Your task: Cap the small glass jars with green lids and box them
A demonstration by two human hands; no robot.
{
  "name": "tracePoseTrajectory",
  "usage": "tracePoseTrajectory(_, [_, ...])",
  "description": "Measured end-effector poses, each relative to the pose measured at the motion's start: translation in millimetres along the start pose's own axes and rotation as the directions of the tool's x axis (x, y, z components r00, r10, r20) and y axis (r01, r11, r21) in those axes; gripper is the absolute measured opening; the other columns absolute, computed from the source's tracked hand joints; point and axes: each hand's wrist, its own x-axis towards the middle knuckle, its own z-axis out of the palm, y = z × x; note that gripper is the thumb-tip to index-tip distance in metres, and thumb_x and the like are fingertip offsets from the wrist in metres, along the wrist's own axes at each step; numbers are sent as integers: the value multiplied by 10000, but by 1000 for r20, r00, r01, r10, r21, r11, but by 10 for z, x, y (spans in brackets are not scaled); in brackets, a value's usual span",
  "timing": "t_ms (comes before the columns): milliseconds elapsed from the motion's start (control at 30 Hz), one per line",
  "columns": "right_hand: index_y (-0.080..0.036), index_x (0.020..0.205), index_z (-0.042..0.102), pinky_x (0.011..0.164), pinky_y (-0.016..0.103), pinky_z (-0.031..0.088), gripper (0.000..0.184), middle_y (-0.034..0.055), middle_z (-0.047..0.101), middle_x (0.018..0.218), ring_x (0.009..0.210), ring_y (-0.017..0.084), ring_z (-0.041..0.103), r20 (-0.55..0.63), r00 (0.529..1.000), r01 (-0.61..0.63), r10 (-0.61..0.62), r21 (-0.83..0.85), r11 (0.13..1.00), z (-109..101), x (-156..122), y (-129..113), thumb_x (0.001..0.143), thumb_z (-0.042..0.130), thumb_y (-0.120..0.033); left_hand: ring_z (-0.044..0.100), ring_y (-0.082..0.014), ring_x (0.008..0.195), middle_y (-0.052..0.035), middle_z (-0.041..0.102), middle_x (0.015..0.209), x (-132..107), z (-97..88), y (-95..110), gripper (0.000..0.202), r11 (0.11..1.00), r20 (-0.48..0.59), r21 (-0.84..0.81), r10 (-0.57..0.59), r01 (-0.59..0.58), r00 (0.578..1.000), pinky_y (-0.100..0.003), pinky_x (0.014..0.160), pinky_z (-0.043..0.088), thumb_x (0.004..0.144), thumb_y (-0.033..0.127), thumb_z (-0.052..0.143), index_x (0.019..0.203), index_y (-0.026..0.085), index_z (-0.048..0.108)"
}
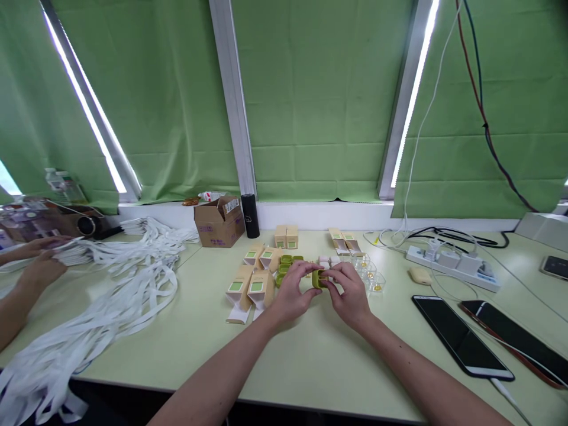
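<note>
Both my hands meet over the middle of the pale green table [310,355]. My left hand [293,293] and my right hand [350,293] pinch a small green case [318,278] between their fingertips. Just behind it lie more small green cases [286,263]. Several tan cartons with green labels [251,287] lie open to the left of my hands. Small clear cups [370,273] with yellow bits inside stand to the right.
A heap of white straps [110,296] covers the left side, where another person's hands [38,260] work. A cardboard box [219,222] and a black cylinder [250,216] stand at the back. A power strip [452,263] and two phones [461,337] lie right.
</note>
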Motion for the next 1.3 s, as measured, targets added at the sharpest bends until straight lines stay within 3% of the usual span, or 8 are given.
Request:
tracePoseTrajectory(433, [-238, 945, 700, 670, 361, 441, 156, 40, 604, 773, 771, 220, 531, 50, 994, 96, -92, -87, 992, -23, 24, -18, 979, 578, -145, 604, -252, 1215, -83, 626, 1235, -13, -3, 11, 509, 1000, 23, -21, 9, -8, 1000, -468, 1087, 538, 807, 54, 764, 1257, 275, 672])
tracePoseTrajectory(1000, [-238, 876, 680, 645, 337, 416, 190, 24, 591, 700, 732, 209, 492, 113, 985, 132, -128, -27, 991, 8, -14, 94, 988, 557, -147, 626, -251, 1186, -79, 632, 1196, -14, -17, 29, 483, 998, 52, -60, 12, -9, 999, -477, 1094, 538, 791, 57, 783, 1219, 258, 685])
tracePoseTrajectory(1167, [-234, 968, 702, 643, 347, 418, 168, 27, 603, 705, 724, 209, 499, 137, 977, 171, -161, -69, 983, -29, 19, 74, 996, 552, -163, 617, -256, 1190, -78, 629, 1208, -2, -33, 23, 518, 1000, 55, -29, 11, -10, 998, -473, 1083, 524, 785, 21, 759, 1233, 270, 683])
tracePoseTrajectory(1300, [-232, 1160, 681, 679, 380, 462, 250, 50, 652, 784, 756, 227, 553, 135, 964, 244, -231, -87, 966, -85, 46, 45, 969, 557, -130, 609, -258, 1201, -84, 625, 1222, 8, -47, 12, 526, 1000, 34, -26, 10, -10, 999, -470, 1089, 514, 799, 17, 732, 1256, 270, 672])
